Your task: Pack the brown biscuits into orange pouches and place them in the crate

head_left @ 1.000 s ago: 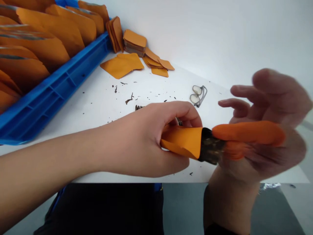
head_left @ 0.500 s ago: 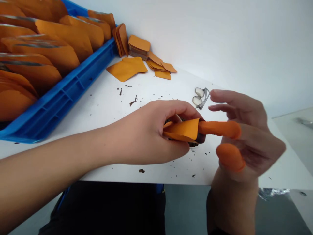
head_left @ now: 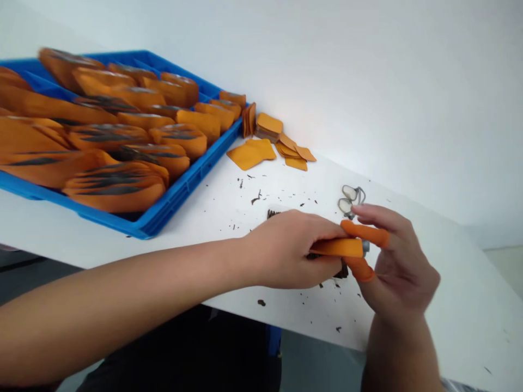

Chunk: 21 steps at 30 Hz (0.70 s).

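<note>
My left hand is closed around a folded orange leather-like piece, its open end pointing right. A small grey tip shows at that end; what it belongs to is hidden. My right hand wears orange finger cots on the thumb and index finger. These two fingers press on the orange piece from above and below, while the other fingers stay bent and apart. Under my left hand, a dark ridged object lies on the table, mostly covered.
A blue tray full of orange folded pieces stands at the left. Flat orange pieces and a small stack lie by the wall. Grey-rimmed glasses-like items rest beyond my right hand. Dark scraps dot the white table.
My right thumb and index finger have closed onto the orange piece; before, the thumb was apart and the index finger was at its open end. The view has shifted, showing more tray.
</note>
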{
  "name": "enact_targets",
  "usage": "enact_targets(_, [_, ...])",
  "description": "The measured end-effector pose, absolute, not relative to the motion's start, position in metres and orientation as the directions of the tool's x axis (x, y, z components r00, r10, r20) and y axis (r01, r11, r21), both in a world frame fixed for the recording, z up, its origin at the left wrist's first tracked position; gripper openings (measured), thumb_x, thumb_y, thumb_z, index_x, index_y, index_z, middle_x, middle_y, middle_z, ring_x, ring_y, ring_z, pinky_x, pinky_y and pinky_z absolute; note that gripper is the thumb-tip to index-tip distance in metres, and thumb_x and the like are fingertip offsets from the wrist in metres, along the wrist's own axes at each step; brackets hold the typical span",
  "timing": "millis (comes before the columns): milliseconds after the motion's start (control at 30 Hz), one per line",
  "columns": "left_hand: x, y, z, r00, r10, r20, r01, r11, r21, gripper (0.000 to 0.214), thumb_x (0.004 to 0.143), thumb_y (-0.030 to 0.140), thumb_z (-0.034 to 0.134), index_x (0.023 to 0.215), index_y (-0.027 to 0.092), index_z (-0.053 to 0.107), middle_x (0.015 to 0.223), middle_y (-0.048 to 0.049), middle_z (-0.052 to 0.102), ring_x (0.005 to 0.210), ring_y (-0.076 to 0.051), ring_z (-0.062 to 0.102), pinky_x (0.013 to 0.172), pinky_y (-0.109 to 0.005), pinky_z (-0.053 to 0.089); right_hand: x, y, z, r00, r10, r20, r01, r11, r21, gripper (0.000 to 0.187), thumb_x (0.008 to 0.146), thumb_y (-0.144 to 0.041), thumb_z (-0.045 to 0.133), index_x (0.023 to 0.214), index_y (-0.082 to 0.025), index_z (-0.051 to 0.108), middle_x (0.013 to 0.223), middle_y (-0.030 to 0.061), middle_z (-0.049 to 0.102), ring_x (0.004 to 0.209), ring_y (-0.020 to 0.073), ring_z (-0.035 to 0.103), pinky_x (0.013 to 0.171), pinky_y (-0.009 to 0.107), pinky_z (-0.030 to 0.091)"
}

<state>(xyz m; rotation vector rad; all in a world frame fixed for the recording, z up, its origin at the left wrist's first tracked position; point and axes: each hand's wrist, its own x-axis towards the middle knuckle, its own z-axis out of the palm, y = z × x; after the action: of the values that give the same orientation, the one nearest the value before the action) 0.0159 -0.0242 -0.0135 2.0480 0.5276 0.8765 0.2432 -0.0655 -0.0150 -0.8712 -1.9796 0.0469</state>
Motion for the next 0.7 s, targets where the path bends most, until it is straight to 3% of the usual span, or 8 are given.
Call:
enact_targets(67, [0.019, -0.024, -0.019, 0.646, 0.622, 0.441, 0.036, -0.603, 0.797, 0.016, 0.089, 0.022, 0.058, 0.092, 0.018, 0.073, 0.091, -0.0011, 0.077, 0.081, -0.014, 0.068, 0.072, -0.027, 0.05, 0.245, -0.064, -0.016, -0.316, 0.548, 0.775, 0.554, 0.77, -0.318, 0.054, 0.084, -0.007, 0.082, 0.132, -0.031, 0.08, 0.134, 0.0088, 0.076, 0.128, 0.0337, 0.068, 0.109, 0.06, 0.054])
enact_targets(200, [0.022, -0.025, -0.024, 0.517, 0.677, 0.524, 0.015, -0.619, 0.785, 0.038, 0.095, 0.03, 0.056, 0.125, 0.02, 0.078, 0.113, -0.0055, 0.084, 0.097, -0.019, 0.077, 0.09, -0.033, 0.061, 0.244, -0.064, -0.016, -0.107, 0.503, 0.858, 0.52, 0.764, -0.383, 0.046, 0.083, -0.005, 0.082, 0.122, -0.029, 0.084, 0.121, 0.0069, 0.078, 0.116, 0.028, 0.071, 0.102, 0.05, 0.056])
enact_targets(300, [0.019, -0.026, -0.021, 0.536, 0.661, 0.526, -0.046, -0.599, 0.799, 0.042, 0.102, 0.033, 0.054, 0.136, 0.02, 0.076, 0.12, -0.0045, 0.084, 0.098, -0.017, 0.078, 0.091, -0.03, 0.063, 0.244, -0.065, -0.016, -0.006, 0.578, 0.816, 0.485, 0.715, -0.503, 0.038, 0.088, -0.01, 0.081, 0.121, -0.028, 0.084, 0.12, 0.0069, 0.077, 0.111, 0.0238, 0.072, 0.097, 0.043, 0.055])
enact_targets(433, [0.015, -0.025, -0.017, 0.601, 0.578, 0.552, -0.066, -0.653, 0.755, 0.045, 0.111, 0.036, 0.049, 0.145, 0.015, 0.071, 0.129, -0.0081, 0.081, 0.112, -0.02, 0.078, 0.101, -0.032, 0.061, 0.249, -0.064, -0.021, -0.06, 0.687, 0.725, 0.463, 0.662, -0.589, 0.036, 0.087, -0.015, 0.083, 0.122, -0.026, 0.083, 0.124, 0.0083, 0.078, 0.108, 0.023, 0.074, 0.087, 0.038, 0.057])
enact_targets(600, [0.013, -0.026, -0.018, 0.545, 0.613, 0.572, 0.071, -0.713, 0.697, 0.048, 0.11, 0.035, 0.05, 0.151, 0.016, 0.065, 0.156, -0.0084, 0.067, 0.146, -0.025, 0.066, 0.125, -0.04, 0.054, 0.258, -0.06, -0.028, 0.079, 0.731, 0.678, 0.512, 0.554, -0.657, 0.025, 0.081, -0.028, 0.091, 0.105, -0.025, 0.085, 0.112, 0.0078, 0.079, 0.102, 0.0262, 0.073, 0.088, 0.043, 0.058])
enact_targets(700, [0.003, -0.036, -0.019, 0.468, 0.618, 0.632, 0.13, -0.755, 0.643, 0.059, 0.106, 0.035, 0.051, 0.159, 0.01, 0.056, 0.163, -0.013, 0.06, 0.153, -0.025, 0.06, 0.13, -0.04, 0.049, 0.266, -0.058, -0.028, 0.199, 0.765, 0.613, 0.534, 0.44, -0.722, 0.027, 0.077, -0.038, 0.093, 0.101, -0.029, 0.086, 0.11, 0.0095, 0.08, 0.102, 0.0337, 0.073, 0.087, 0.056, 0.059])
